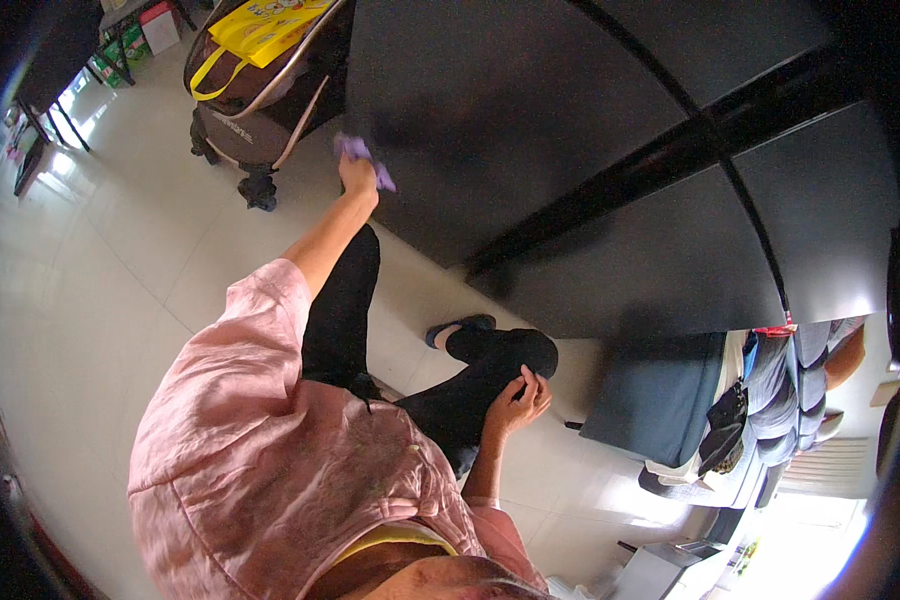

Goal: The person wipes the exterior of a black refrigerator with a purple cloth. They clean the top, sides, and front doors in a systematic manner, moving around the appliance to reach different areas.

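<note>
My left hand (358, 174) grips a crumpled purple cloth (354, 147), slightly blurred, at the edge of a large dark cabinet (435, 120). Whether the cloth presses on the panel cannot be told. Just beyond it stands a brown wheeled case (232, 133) with mesh sides. Beside my bent knee in black trousers (536, 352), my right hand (521, 401) holds nothing, its fingers loosely curled and apart. A dark slipper (461, 326) shows on one foot near the cabinet's base.
A yellow bag (266, 34) with printing lies on the case. Clothes and fabrics (769, 397) hang at the right, by a dark blue cloth (656, 397). Pale floor tiles (120, 262) spread to the left. A dark chair (52, 60) stands at the far upper left.
</note>
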{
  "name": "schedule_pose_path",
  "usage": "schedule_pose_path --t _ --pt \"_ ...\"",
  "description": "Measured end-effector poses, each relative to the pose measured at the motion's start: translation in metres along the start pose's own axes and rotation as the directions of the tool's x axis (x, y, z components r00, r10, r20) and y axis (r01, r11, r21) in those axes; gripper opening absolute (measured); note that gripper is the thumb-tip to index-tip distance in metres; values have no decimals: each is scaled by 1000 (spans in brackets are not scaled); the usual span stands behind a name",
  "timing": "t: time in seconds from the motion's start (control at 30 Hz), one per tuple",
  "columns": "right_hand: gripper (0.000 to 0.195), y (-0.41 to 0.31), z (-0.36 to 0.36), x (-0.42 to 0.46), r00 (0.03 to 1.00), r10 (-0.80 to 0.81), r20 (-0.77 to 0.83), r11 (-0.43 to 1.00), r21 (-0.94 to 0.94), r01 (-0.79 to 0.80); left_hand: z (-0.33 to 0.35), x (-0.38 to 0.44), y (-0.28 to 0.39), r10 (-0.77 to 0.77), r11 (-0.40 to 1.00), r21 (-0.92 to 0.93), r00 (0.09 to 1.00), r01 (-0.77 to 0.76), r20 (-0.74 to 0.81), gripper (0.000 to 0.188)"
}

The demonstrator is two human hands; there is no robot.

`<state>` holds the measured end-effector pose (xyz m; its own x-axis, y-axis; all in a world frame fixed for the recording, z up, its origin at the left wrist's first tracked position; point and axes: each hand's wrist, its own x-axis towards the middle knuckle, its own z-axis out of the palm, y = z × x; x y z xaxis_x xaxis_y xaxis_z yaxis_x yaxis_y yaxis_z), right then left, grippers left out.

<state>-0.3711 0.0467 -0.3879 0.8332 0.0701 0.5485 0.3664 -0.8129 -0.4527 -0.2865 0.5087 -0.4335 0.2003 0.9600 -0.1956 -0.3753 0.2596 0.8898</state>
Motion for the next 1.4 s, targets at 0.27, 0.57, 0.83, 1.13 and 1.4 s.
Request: schedule_pose_path --t 0.27,0.57,0.83,1.13,1.4 --pt "17 -3 3 1 1000 15 27 1000 12 -15 126 8 208 802 562 42 557 -826 215 48" --pt "17 -5 -3 0 998 61 34 998 -10 -60 187 -152 173 828 156 -29 115 -987 549 51" --pt "15 -2 -2 -3 998 70 5 997 24 -70 116 -119 69 169 -354 -433 -512 -829 842 50" --pt "16 -4 0 -1 1000 23 9 999 36 -23 116 -81 211 861 143 98 172 -985 478 41" --pt "17 1 4 -3 1000 14 -23 1000 1 -14 164 -62 201 928 79 231 157 -970 337 50"
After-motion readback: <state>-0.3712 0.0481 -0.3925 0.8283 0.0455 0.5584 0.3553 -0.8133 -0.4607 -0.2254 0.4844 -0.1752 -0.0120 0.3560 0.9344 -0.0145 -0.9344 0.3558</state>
